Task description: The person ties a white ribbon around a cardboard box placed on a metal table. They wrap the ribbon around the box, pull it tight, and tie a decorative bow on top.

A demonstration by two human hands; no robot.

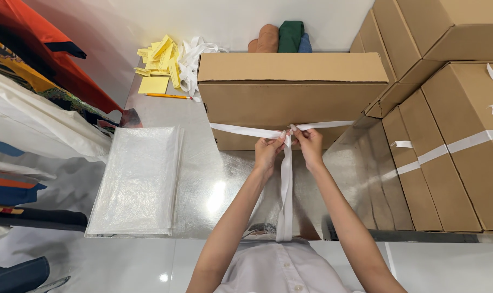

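Head view: white strap being knotted at the front face of a cardboard box.

Both hands were seen at the front wall of the cardboard box (292, 97), which stood on the shiny metal table (203, 179). The left hand (268, 152) and right hand (310, 145) were each pinched shut on the white strap (246, 131), where its two ends crossed; a loose tail hung down toward the person's shirt. A risk of slack was judged likely: the strap lay flat only along the front, and any easing of either pinch could let it slide on the smooth cardboard. The dangling tail could snag at the table edge. Clear plastic bags (138, 179) lay well apart to the left.
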